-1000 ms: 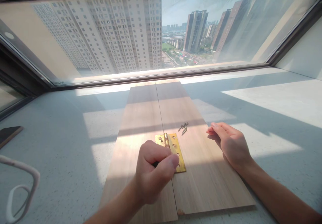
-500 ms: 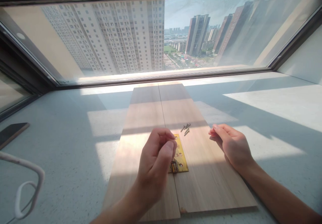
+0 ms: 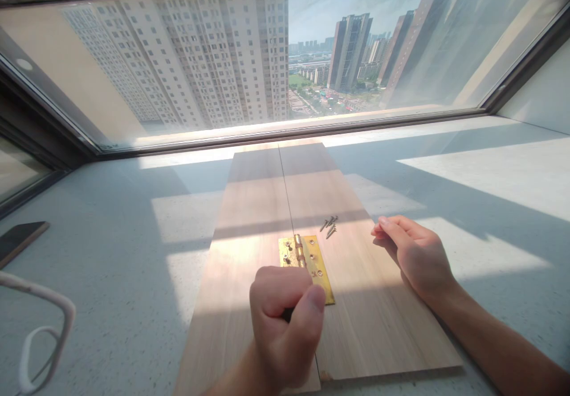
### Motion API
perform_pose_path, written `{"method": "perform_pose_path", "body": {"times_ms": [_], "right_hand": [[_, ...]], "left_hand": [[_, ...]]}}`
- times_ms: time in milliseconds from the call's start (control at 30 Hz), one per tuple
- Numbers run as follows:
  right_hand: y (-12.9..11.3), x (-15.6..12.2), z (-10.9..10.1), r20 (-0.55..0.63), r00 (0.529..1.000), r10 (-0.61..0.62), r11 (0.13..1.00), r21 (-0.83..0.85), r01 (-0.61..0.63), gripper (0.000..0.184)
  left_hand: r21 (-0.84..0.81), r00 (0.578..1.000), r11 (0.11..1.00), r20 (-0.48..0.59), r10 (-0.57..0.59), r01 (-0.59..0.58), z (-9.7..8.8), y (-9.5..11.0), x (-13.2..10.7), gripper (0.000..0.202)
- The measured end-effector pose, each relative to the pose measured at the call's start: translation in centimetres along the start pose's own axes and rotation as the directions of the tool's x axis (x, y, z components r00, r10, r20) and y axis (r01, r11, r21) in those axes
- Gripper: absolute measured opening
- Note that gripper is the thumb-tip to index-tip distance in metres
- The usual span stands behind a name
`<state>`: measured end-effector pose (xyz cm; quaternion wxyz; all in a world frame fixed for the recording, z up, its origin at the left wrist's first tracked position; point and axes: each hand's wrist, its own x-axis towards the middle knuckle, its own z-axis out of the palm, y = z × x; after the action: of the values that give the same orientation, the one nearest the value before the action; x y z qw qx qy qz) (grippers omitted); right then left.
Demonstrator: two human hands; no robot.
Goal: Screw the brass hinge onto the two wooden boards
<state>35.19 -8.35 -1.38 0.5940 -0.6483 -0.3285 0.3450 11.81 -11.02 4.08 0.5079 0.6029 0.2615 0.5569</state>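
A brass hinge (image 3: 323,277) lies unfolded across the seam between the left wooden board (image 3: 240,230) and the right wooden board (image 3: 378,319). Small screws or holes show in its leaves. My left hand (image 3: 287,325) is closed in a fist over the hinge's near left part, hiding it. A dark patch shows inside the fist, but I cannot make out what it is. At the right board's edge, my right hand (image 3: 416,253) is closed with thumb and fingertips pinched together; anything between them is hidden. Several loose screws (image 3: 329,225) lie on the right board beyond the hinge.
Both boards rest on a pale speckled sill (image 3: 120,265) below a large window with a dark frame (image 3: 222,148). A phone-like dark slab (image 3: 20,241) and a bent white tube or cable (image 3: 56,304) are at the left.
My left hand has moved down toward me and turned into a tighter fist, uncovering the hinge's far left part and pin. My right hand stays almost in place.
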Motion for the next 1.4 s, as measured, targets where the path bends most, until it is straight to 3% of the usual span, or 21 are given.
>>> {"method": "perform_pose_path", "body": {"times_ms": [67, 167, 267, 367, 467, 633, 733, 967, 1167, 1400], "right_hand": [[0.0, 0.0, 0.0, -0.008, 1.0, 0.004, 1.0, -0.001, -0.004, 0.028], [0.0, 0.0, 0.0, -0.007, 1.0, 0.012, 1.0, -0.006, -0.013, 0.028], [-0.1, -0.1, 0.0, 0.007, 1.0, 0.016, 1.0, -0.002, -0.016, 0.028], [-0.2, -0.2, 0.1, 0.011, 1.0, 0.009, 1.0, 0.001, -0.009, 0.029], [-0.3, -0.2, 0.1, 0.012, 1.0, 0.004, 1.0, -0.005, -0.004, 0.029], [-0.3, -0.1, 0.1, 0.014, 1.0, 0.006, 1.0, -0.009, -0.006, 0.029], [-0.4, -0.2, 0.0, 0.021, 1.0, 0.001, 1.0, -0.017, 0.0, 0.029], [-0.4, -0.3, 0.0, 0.031, 0.999, -0.017, 0.999, -0.046, 0.018, 0.03], [-0.3, -0.2, 0.0, 0.04, 0.999, -0.021, 0.998, -0.052, 0.023, 0.03], [0.0, -0.1, -0.2, 0.04, 0.999, -0.023, 0.997, -0.066, 0.026, 0.03]], "left_hand": [[-0.017, 0.987, 0.998, 0.152, -0.058, 0.062, -0.4, 0.1, 0.8, 0.049], [-0.151, 0.972, 0.972, 0.183, -0.15, 0.179, -1.2, 0.0, 2.0, 0.049], [-0.282, 0.972, 0.934, 0.144, -0.186, 0.22, -2.2, 0.2, 2.9, 0.047], [-0.375, 0.991, 0.921, -0.033, -0.132, 0.111, -2.8, 1.1, 3.9, 0.049], [-0.349, 0.978, 0.935, -0.162, -0.129, 0.065, -3.1, 1.7, 5.1, 0.052], [-0.318, 0.937, 0.93, -0.23, -0.263, 0.183, -2.6, 0.8, 6.0, 0.054], [-0.338, 0.919, 0.909, -0.218, -0.328, 0.244, -2.2, 0.0, 5.9, 0.055], [-0.291, 0.917, 0.911, -0.185, -0.352, 0.291, -2.0, -0.6, 5.5, 0.056], [-0.316, 0.93, 0.913, -0.177, -0.324, 0.258, -1.9, -0.6, 5.5, 0.056], [-0.21, 0.939, 0.936, -0.139, -0.314, 0.282, -1.6, -0.5, 5.5, 0.055]]}}
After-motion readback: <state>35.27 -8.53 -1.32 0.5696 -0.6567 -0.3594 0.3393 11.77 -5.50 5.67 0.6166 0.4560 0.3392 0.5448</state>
